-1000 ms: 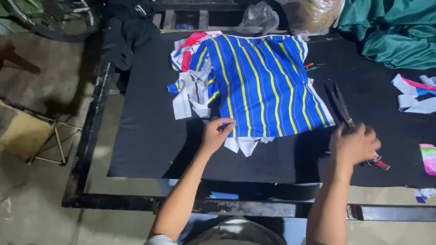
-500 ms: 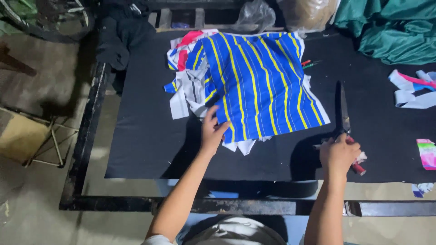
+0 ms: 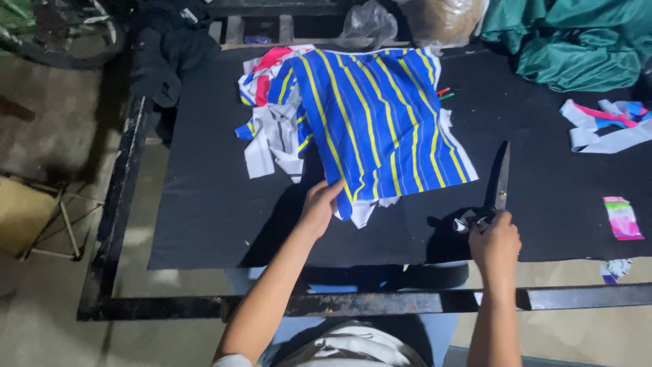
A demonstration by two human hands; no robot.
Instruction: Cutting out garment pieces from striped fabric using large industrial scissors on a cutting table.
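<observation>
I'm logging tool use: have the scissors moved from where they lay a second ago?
Yes. The right hand has lifted the scissors off the black mat; the blades now point up, away from the person, closer to the striped fabric.

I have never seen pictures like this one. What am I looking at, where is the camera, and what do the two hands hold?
There is no machine here: a person works with two bare hands. The one picture comes from a camera worn on the person's head, looking down over the arms at a table covered with a black mat.

On the mat lies a blue cloth with yellow stripes. Under it and to its left are white, red and blue fabric pieces. At the right lie white and pink strips and a small pink and green scrap. Green fabric is heaped at the far right corner.

The left hand rests on the near edge of the striped cloth. The right hand grips the handles of large scissors, blades closed and pointing away from the person.
</observation>
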